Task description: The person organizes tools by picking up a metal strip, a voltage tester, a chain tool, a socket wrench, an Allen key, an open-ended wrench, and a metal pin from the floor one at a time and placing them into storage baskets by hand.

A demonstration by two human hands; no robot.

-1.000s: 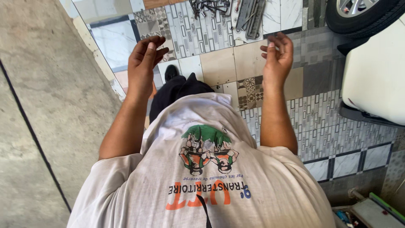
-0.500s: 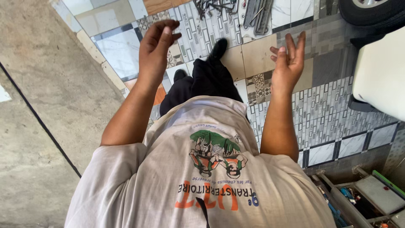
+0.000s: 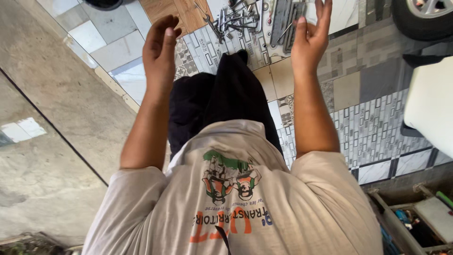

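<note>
Both hands raised in front of the chest, holding nothing. Left hand (image 3: 159,49) loosely cupped, fingers bent together, palm turned inward. Right hand (image 3: 309,40) spread wide, fingers straight and fanned toward the top edge, palm turned inward too. Well apart from each other, neither touching anything.

Just beyond the fingertips, lying on the floor: a heap of metal tools (image 3: 238,16), thin grey rods, bent keys and spanners tangled together, dull and slightly shiny. Beside the heap, nearer the right hand, a pair of flat dark metal bars (image 3: 287,19), long and ridged, laid side by side.

Below the hands, black trousers (image 3: 217,101), soft matte cloth, and a pale grey shirt (image 3: 245,208) with a printed green and orange picture.

Underneath, a patchwork tiled floor (image 3: 358,89): glossy squares in grey, beige and marbled white, some with small rectangle patterns. To the left, rough bare concrete (image 3: 42,85) crossed by a dark line. At the right edge, a smooth white car body (image 3: 432,104) and a black rubber tyre (image 3: 420,21). At the lower right corner, an open metal toolbox (image 3: 415,219) with cluttered trays.
</note>
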